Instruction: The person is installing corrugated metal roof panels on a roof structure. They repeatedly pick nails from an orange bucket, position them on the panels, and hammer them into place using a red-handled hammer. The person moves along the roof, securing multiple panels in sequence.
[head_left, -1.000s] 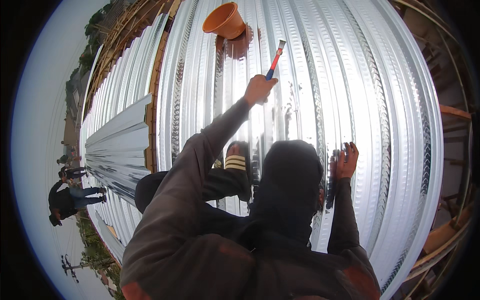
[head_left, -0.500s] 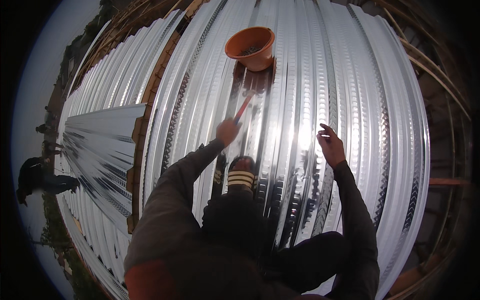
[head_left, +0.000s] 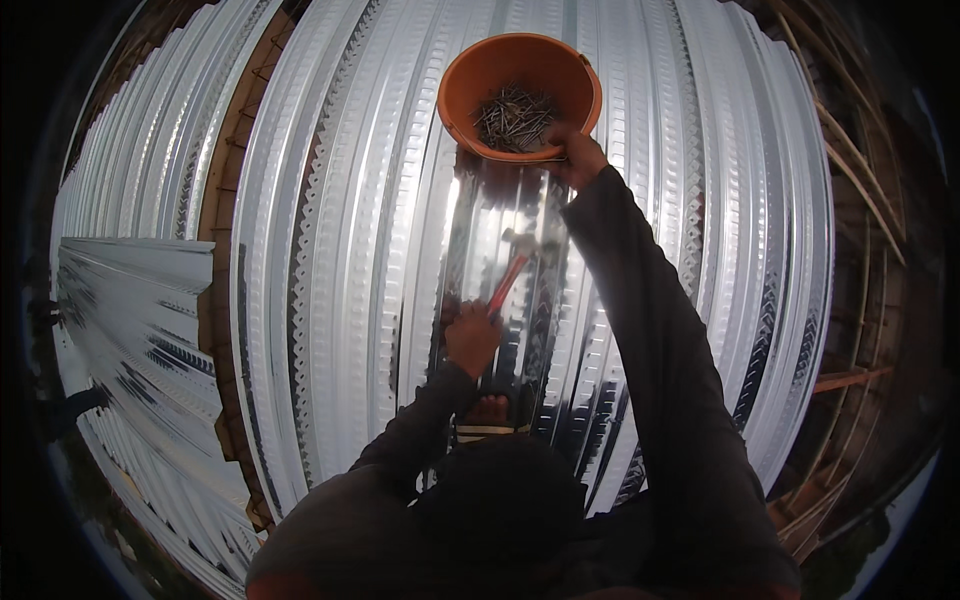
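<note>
My left hand is wrapped round the red handle of a hammer, whose metal head points away from me, low over the shiny ribbed metal sheet. My right hand grips the near right rim of an orange bucket, with some fingers over the inside edge. A heap of loose nails lies in the bottom of the bucket, which is tilted so that its mouth faces me. Part of my foot shows on the sheet below the hammer.
Another stack of metal sheets lies at the left, beyond a brown gap with a beam. Timber framing shows past the right edge of the roofing. At the far left edge, part of another person's leg is visible.
My right hand has moved forward from mid-air over the sheet and taken hold of the bucket's rim. The bucket looks larger and tips toward me. The hammer stays in my left hand.
</note>
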